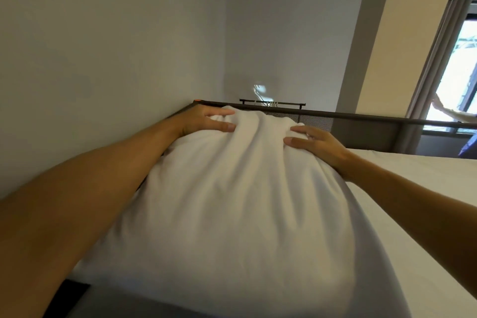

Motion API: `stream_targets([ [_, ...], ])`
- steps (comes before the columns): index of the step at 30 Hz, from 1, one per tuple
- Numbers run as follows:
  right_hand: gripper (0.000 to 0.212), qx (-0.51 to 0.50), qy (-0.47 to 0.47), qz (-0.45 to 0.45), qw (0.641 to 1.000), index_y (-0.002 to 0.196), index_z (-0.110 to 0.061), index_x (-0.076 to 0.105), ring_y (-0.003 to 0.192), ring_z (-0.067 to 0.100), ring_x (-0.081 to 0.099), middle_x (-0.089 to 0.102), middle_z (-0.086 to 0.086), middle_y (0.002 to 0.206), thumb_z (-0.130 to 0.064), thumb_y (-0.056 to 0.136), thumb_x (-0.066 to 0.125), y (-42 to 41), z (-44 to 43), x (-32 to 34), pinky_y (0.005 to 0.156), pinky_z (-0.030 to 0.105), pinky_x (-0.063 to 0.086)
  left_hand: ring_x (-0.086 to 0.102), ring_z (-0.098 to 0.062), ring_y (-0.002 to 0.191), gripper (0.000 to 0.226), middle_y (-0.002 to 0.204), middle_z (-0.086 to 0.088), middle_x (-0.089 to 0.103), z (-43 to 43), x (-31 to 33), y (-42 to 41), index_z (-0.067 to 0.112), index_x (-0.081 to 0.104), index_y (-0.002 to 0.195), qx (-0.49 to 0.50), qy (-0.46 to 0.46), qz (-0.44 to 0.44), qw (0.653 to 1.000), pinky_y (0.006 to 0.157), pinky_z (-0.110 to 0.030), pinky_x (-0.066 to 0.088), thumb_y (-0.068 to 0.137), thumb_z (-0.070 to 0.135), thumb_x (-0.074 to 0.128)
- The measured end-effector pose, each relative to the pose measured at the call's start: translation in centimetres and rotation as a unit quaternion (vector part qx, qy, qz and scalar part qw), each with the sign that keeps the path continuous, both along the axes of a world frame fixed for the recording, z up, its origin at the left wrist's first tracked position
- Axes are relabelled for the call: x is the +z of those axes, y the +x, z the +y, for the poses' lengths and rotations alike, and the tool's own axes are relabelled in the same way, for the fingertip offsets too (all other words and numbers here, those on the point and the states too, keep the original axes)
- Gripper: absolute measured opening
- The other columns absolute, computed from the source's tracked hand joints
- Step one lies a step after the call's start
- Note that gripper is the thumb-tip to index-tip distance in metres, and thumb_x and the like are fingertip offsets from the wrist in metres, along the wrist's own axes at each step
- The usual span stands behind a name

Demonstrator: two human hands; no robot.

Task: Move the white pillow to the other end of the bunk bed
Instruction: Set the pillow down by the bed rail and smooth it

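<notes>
A large white pillow point(232, 201) lies on the upper bunk's white mattress point(426, 188) and fills the middle of the view. My left hand point(204, 120) grips the pillow's far left corner, with fabric bunched between thumb and fingers. My right hand point(312, 143) grips its far right corner, fingers pressed into the cloth. Both arms reach forward along the pillow's sides. The pillow's far edge sits close to the dark bed rail point(361, 116).
A pale wall runs along the left of the bunk and meets another wall behind the rail. A dark rack point(272, 103) shows beyond the rail. At far right are a grey curtain point(438, 59), a bright window and another person's arm point(449, 111).
</notes>
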State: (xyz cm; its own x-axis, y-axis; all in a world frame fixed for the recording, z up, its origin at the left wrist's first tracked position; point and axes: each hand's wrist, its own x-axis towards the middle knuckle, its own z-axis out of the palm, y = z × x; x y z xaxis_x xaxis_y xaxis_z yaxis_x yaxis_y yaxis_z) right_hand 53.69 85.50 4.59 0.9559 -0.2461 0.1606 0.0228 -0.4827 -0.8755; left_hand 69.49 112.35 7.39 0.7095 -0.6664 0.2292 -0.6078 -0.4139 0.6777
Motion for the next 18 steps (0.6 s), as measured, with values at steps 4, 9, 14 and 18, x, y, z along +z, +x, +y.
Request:
stream_targets([
  [4, 0.068, -0.010, -0.021, -0.008, 1.000, 0.131, -0.028, 0.056, 0.117, 0.018, 0.052, 0.050, -0.006, 0.131, -0.050, 0.069, 0.075, 0.5, 0.3, -2.0, 0.104, 0.039, 0.041, 0.042, -0.003, 0.132, 0.101, 0.149, 0.009, 0.047, 0.0, -2.9, 0.6, 0.037, 0.060, 0.132, 0.008, -0.001, 0.038, 0.999, 0.104, -0.020, 0.030, 0.040, 0.074, 0.079],
  [9, 0.073, -0.007, -0.044, 0.015, 0.999, 0.133, -0.028, 0.054, 0.124, 0.017, 0.045, 0.045, -0.006, 0.137, -0.053, 0.068, 0.075, 0.6, 0.4, -5.8, 0.107, 0.035, 0.034, 0.046, -0.008, 0.130, 0.107, 0.147, 0.008, 0.049, -0.2, -5.9, 0.8, 0.041, 0.062, 0.128, 0.015, 0.010, 0.070, 0.997, 0.109, -0.026, 0.033, 0.029, 0.080, 0.076],
  [14, 0.071, -0.003, -0.055, 0.023, 0.998, 0.133, -0.032, 0.053, 0.120, 0.013, 0.041, 0.040, -0.005, 0.145, -0.055, 0.069, 0.073, 1.1, 0.5, -5.8, 0.109, 0.034, 0.031, 0.047, -0.015, 0.133, 0.084, 0.149, 0.001, 0.049, 0.2, -7.1, 0.9, 0.054, 0.061, 0.110, 0.032, 0.000, 0.095, 0.995, 0.101, -0.025, 0.037, 0.032, 0.077, 0.079],
  [18, 0.069, 0.006, -0.053, 0.016, 0.998, 0.134, -0.029, 0.052, 0.115, 0.010, 0.040, 0.042, -0.004, 0.143, -0.049, 0.071, 0.074, 1.3, 0.9, -5.1, 0.101, 0.027, 0.029, 0.049, -0.013, 0.129, 0.087, 0.147, 0.000, 0.050, 0.6, -6.4, 0.9, 0.055, 0.061, 0.107, 0.025, -0.004, 0.090, 0.996, 0.102, -0.026, 0.039, 0.026, 0.080, 0.077],
])
